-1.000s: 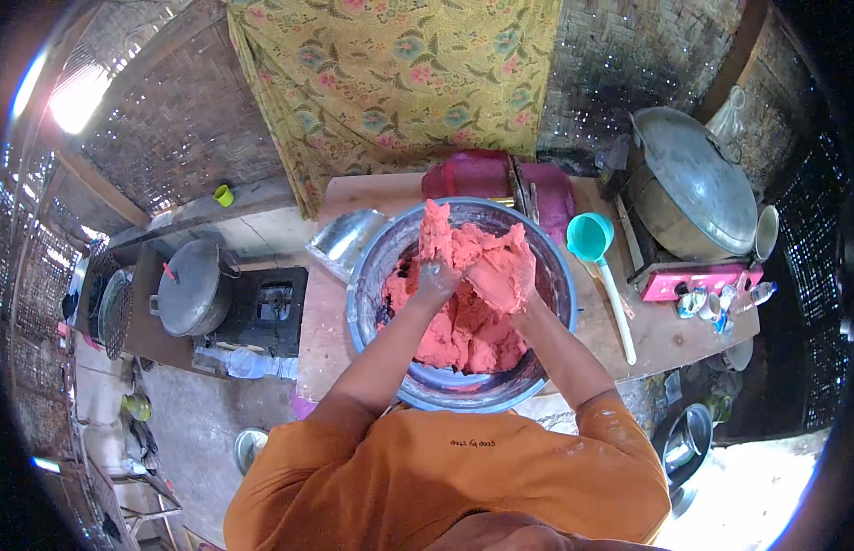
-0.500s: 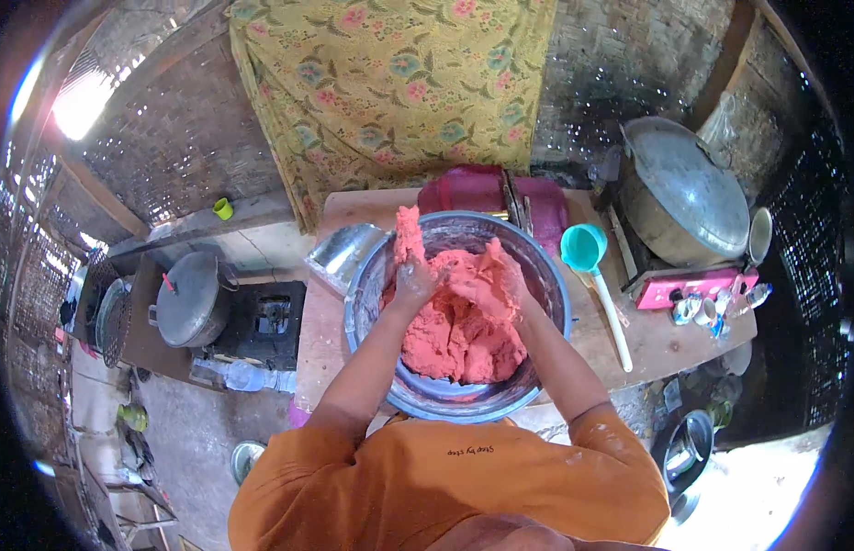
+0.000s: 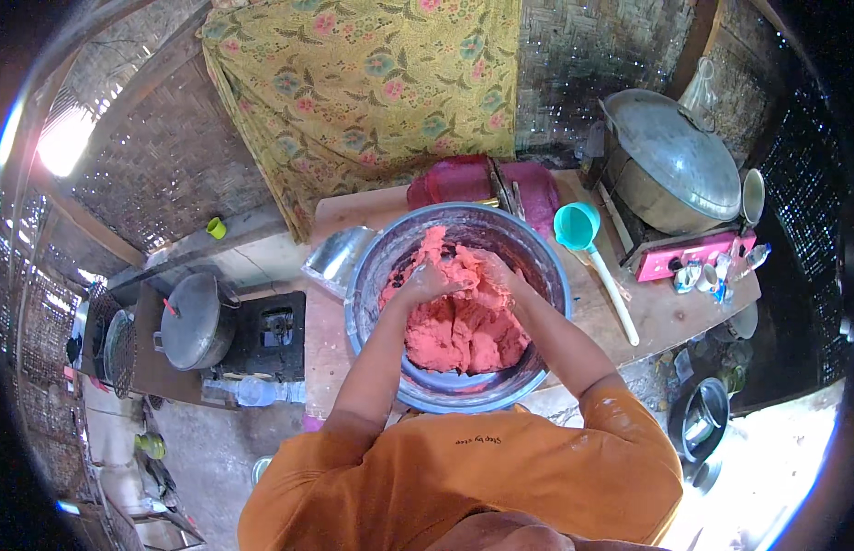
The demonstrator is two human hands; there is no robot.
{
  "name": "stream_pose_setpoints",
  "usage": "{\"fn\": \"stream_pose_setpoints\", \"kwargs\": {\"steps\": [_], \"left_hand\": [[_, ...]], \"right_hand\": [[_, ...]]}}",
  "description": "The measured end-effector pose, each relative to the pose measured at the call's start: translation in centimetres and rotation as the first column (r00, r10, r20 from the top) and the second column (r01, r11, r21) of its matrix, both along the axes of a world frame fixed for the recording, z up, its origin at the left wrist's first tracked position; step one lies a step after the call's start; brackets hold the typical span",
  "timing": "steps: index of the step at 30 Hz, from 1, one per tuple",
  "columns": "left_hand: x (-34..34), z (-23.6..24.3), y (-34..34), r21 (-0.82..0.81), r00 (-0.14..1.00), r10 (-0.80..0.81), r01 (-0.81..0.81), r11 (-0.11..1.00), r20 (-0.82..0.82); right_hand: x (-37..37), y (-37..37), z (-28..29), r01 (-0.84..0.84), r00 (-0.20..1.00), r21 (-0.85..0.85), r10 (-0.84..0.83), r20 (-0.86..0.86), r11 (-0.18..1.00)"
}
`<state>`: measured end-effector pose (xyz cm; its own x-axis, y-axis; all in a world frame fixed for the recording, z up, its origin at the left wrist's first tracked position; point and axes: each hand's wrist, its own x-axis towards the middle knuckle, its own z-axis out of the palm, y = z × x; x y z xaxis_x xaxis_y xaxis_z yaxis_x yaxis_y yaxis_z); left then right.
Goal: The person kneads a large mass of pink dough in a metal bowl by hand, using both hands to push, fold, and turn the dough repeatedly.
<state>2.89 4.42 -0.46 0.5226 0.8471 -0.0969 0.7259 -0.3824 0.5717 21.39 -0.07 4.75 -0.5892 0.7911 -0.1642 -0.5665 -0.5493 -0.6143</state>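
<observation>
Pink dough [image 3: 466, 342] is in the basin [image 3: 464, 402], piled from the centre toward 6 o'clock. Left hand [image 3: 427, 281] at 11, right hand [image 3: 496, 278] at 1 — each grip curled round dough, some fingertips buried and hard to see. Hands face each other, probably so the lump between them is pinned from both sides. Basin sits at the near edge of the desk [image 3: 328, 381], likely so both forearms reach in over the rim. Ladle [image 3: 577, 226] just beside the basin at 2 o'clock, handle slanting down to 3 — presumably within right-hand reach. Tin [image 3: 341, 257] beside the rim at 10. Big lidded pot [image 3: 675, 207] farther out at 2, seemingly out of the arms' way.
</observation>
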Motion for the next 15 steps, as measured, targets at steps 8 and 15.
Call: {"fn": "stream_pose_setpoints", "kwargs": {"steps": [8, 15], "left_hand": [[0.0, 9.6, -4.3, 0.112, 0.999, 0.032, -0.035, 0.993, 0.024], [-1.2, 4.6, -1.5, -0.155, 0.828, 0.301, -0.258, 0.954, 0.473]], "right_hand": [[1.0, 0.3, 1.0, 0.059, 0.996, -0.043, -0.056, 0.067, 0.997], [0.6, 1.6, -0.3, 0.201, 0.914, 0.396, -0.317, 0.253, 0.896]]}}
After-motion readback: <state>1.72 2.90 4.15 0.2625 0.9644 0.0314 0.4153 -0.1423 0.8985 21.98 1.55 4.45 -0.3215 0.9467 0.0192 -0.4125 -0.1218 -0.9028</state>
